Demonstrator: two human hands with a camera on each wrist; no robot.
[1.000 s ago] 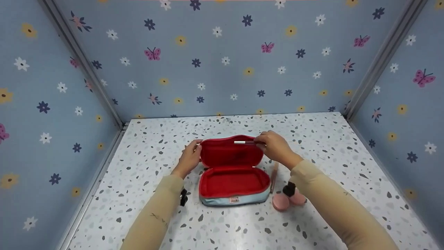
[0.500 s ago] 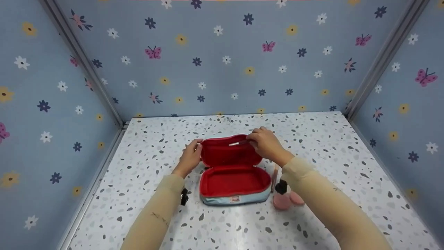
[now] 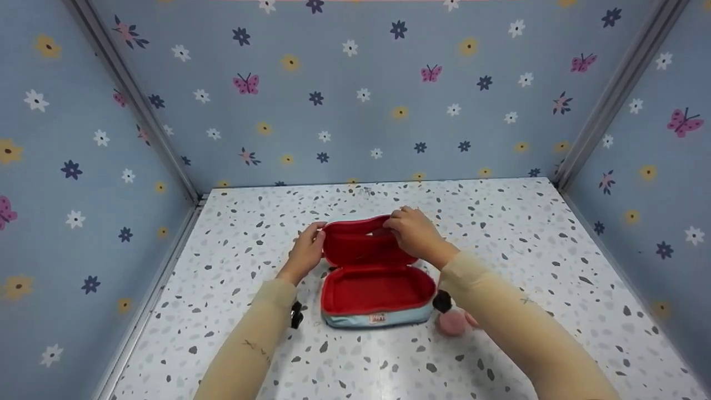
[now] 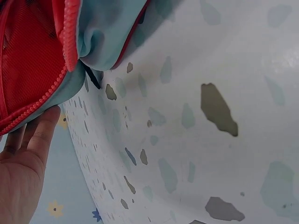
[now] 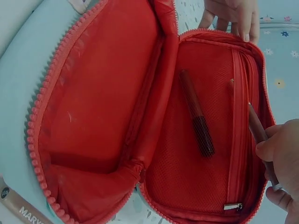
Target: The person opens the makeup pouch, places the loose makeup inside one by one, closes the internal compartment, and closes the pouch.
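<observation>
A light-blue makeup bag [image 3: 400,318] with a red lining lies unzipped, its lid raised at the back. My left hand [image 3: 304,254] holds the lid's left edge, thumb on the inner side and fingers behind. My right hand [image 3: 415,234] pinches a slim brown makeup pencil [image 5: 258,128] with a silver end. The pencil's far end is in the slit of the mesh pocket [image 5: 182,177] inside the lid. Through the mesh shows a dark reddish-brown tube [image 5: 195,112]. The bag's lower half bears nothing visible.
A round pink compact [image 3: 452,322] sits right of the bag, with another pink piece [image 3: 471,320] partly behind the right sleeve. A lettered brownish tube [image 5: 23,208] lies beside the bag. Patterned walls surround the speckled table [image 3: 366,366] on three sides.
My right hand has moved left along the lid's upper edge, and the pencil has gone from in front of the lid into the pocket slit. My left hand stays put.
</observation>
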